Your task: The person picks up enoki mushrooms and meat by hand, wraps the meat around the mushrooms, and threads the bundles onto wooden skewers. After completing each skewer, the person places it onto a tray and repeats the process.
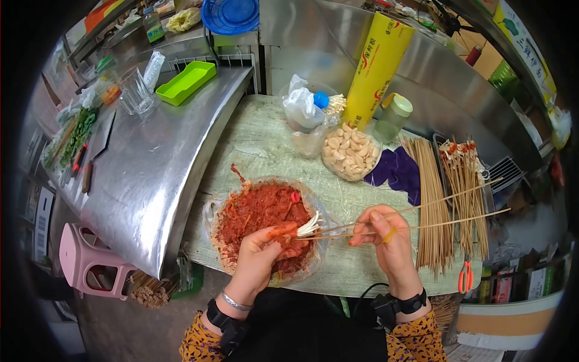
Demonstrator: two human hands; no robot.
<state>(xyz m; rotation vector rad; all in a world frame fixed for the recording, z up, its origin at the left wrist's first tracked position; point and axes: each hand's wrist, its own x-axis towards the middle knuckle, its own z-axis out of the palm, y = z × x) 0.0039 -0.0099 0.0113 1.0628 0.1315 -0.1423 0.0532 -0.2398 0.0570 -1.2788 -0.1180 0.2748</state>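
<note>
Over a plastic-lined bowl of red marinated meat [256,208], my left hand [256,259] pinches a small bundle of enoki mushrooms [310,225], its white ends sticking out past red-stained fingertips. Red meat shows around the bundle at the fingers. My right hand [389,241] is closed on two long bamboo skewers [461,221], with a yellow band on one finger. The left ends of the skewers are right at the mushroom bundle, and their other ends stretch off to the right.
Bare skewers [429,211] lie right of my right hand, beside a tray of loaded skewers [467,187] and orange-handled scissors [465,276]. Behind stand peeled garlic [350,154], a purple cloth [395,172], a yellow film roll [377,69] and bagged enoki [335,104]. A steel counter [163,163] adjoins at left.
</note>
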